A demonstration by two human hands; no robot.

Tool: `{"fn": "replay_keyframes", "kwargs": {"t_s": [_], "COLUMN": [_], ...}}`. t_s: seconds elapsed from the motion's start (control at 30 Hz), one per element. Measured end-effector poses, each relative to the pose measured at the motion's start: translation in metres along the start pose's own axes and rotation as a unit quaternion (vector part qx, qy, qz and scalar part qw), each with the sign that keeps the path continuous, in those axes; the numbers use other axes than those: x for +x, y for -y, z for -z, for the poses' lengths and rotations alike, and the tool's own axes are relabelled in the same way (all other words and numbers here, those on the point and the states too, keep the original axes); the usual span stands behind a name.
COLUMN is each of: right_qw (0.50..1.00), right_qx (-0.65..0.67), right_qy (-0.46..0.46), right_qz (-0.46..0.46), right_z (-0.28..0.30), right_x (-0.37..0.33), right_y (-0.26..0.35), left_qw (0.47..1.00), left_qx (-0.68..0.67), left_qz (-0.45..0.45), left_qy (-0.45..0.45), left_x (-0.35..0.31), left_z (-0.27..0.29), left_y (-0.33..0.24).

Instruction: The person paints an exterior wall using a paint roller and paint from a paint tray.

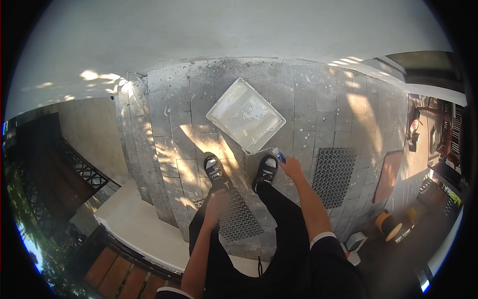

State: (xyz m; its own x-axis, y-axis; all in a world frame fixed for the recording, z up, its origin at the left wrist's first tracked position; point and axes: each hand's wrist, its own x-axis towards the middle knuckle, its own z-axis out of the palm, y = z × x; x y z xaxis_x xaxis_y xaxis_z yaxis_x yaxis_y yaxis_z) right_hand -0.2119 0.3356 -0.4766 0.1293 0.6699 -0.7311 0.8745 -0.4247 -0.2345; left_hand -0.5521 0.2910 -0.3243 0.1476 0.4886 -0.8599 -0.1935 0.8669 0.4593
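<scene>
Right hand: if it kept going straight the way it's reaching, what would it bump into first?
Probably the white paint tray. The right hand, holding a small blue and white thing, points up and left toward the tray's near corner on the stone floor. Height above the tray is hard to judge.

This is the paved landing outside a house entrance, in daylight. Grey stone slabs (318,109) speckled with pale paint lie beneath both hands, running up to a plain light wall (239,30) ahead of them. A white paint tray (245,114) sits on the slabs just beyond the right hand (292,167). Perforated rubber doormats lie beneath the left hand (215,202) and to the right of the right hand (333,174). Left of the left hand, stone steps (134,149) drop toward a dark metal railing (74,164) and greenery. Far right stands wooden furniture (443,134).
</scene>
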Motion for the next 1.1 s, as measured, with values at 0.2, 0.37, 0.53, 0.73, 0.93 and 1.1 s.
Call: {"fn": "replay_keyframes", "kwargs": {"t_s": [0.2, 0.37, 0.53, 0.73, 0.93, 1.1], "right_qw": [0.999, 0.997, 0.997, 0.998, 0.99, 0.992], "right_qx": [-0.042, -0.067, -0.041, -0.029, -0.058, -0.054], "right_qy": [-0.026, -0.028, -0.033, -0.028, -0.093, -0.088], "right_qz": [0.016, 0.04, 0.049, 0.043, 0.084, 0.078], "right_z": [-0.009, -0.015, -0.012, -0.003, 0.002, -0.005], "right_x": [0.028, 0.051, 0.085, 0.116, 0.138, 0.141], "right_y": [-0.02, -0.007, 0.045, 0.107, 0.133, 0.137], "left_qw": [0.992, 0.994, 0.992, 0.993, 0.995, 0.993], "left_qx": [0.123, 0.055, 0.06, 0.038, 0.033, 0.024], "left_qz": [-0.015, 0.091, 0.106, 0.112, 0.096, 0.112], "left_qy": [0.02, 0.009, -0.018, -0.011, 0.025, 0.007], "left_x": [0.012, 0.017, 0.018, 0.028, 0.035, 0.037], "left_z": [-0.021, -0.023, -0.023, -0.007, -0.003, -0.003], "left_y": [-0.001, -0.002, -0.007, 0.006, 0.009, 0.004]}}
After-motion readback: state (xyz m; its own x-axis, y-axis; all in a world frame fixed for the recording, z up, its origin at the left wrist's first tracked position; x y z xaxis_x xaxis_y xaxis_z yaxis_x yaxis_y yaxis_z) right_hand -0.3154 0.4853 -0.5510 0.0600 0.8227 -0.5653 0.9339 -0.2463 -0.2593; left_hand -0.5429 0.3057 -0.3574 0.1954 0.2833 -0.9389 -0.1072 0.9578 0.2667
